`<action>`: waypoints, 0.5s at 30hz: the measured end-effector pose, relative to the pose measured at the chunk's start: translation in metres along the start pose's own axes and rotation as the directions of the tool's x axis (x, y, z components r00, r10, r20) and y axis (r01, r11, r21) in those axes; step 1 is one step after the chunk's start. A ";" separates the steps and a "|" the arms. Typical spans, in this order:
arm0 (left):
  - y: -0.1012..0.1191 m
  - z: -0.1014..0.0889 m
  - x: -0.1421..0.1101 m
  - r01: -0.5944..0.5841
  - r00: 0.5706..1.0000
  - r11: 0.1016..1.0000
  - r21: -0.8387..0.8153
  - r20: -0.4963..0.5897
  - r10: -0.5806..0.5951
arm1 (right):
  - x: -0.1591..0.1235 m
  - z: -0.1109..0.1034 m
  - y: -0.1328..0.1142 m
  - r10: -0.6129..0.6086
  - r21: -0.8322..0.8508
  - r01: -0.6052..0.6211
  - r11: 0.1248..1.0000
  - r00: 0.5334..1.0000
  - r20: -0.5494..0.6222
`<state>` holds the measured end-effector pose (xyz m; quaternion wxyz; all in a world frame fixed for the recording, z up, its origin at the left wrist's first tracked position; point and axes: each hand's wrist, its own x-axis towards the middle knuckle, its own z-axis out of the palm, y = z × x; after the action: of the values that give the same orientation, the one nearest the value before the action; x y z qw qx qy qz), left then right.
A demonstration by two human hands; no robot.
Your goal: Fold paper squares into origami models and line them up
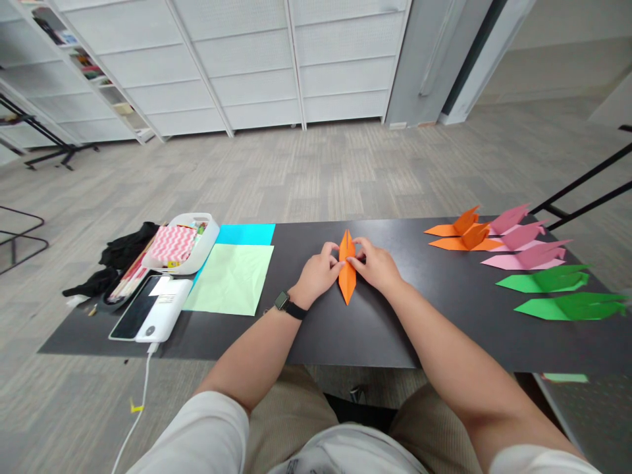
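Note:
An orange folded paper [347, 282], a long narrow diamond with a slit at its far tip, lies in the middle of the dark table [301, 339]. My left hand [320, 271], with a watch on the wrist, grips its left edge between thumb and curled fingers. From the other side my right hand [377, 264] pinches the right edge, its thumb near the paper's middle. Both thumbs press close to the centre. Finished paper cranes stand to the right: orange ones [464, 237], pink ones [528, 253] and green ones [567, 306].
On the left are light green paper sheets [232, 280], a blue sheet [249, 234], a white box [210, 237] with a pink patterned packet, a phone [135, 309] and a white power bank [165, 309] with a cable [145, 382]. Black cloth [128, 250] lies behind.

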<state>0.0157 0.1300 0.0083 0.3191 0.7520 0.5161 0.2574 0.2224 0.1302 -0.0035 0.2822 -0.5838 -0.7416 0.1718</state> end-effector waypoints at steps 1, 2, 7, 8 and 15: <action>0.000 0.001 0.000 -0.014 1.000 0.998 0.063 0.002 0.014 | 0.001 0.001 0.001 -0.014 -0.030 0.014 0.999 1.000 0.008; 0.001 0.001 0.000 -0.024 1.000 0.993 0.114 0.009 0.023 | 0.001 0.001 0.002 -0.026 -0.055 0.026 0.998 1.000 0.017; 0.001 0.001 0.001 -0.123 0.992 0.952 0.279 0.040 0.117 | 0.003 0.001 0.007 -0.067 -0.168 0.074 0.983 0.997 0.050; 0.000 0.001 0.001 -0.163 0.986 0.937 0.309 0.035 0.160 | 0.003 0.001 0.007 -0.079 -0.190 0.087 0.978 0.996 0.049; -0.005 0.001 0.005 -0.285 0.958 0.899 0.333 0.082 0.274 | 0.006 0.002 0.014 -0.251 -0.202 0.265 0.943 0.964 0.090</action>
<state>0.0148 0.1355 0.0045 0.1522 0.8662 0.4343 0.1949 0.2312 0.1398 -0.0119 0.2150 -0.5027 -0.8342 0.0715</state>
